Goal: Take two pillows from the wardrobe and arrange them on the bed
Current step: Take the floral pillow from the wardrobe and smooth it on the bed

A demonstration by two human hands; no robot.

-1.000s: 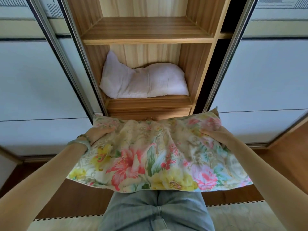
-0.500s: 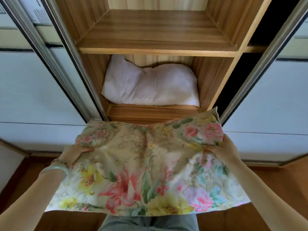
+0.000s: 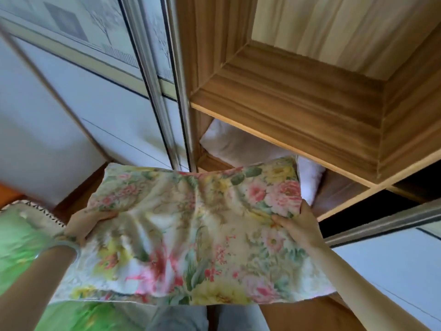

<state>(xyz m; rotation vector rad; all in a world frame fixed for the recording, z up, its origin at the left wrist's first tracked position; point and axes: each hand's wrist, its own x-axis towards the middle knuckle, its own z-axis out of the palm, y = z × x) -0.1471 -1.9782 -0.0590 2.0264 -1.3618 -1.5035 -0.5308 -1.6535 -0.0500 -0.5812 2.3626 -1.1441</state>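
Note:
A floral pillow (image 3: 191,232) with pink, red and yellow flowers hangs flat in front of me, outside the wardrobe. My left hand (image 3: 88,222) grips its left edge, thumb on top. My right hand (image 3: 294,224) grips its right edge the same way. A second pillow, plain white (image 3: 238,146), lies on the lower wooden shelf of the open wardrobe (image 3: 286,108), partly hidden behind the floral one. A green bedspread (image 3: 21,249) shows at the lower left.
Sliding white wardrobe doors (image 3: 71,111) with metal frames stand on the left, and another door (image 3: 393,254) at the lower right. A patterned rug edge (image 3: 40,211) lies on the wooden floor. My jeans-clad legs (image 3: 181,318) are below the pillow.
The view has swung and tilted to the left, bringing the green bedspread into sight. The floral pillow stays held in both hands and has drawn away from the shelf.

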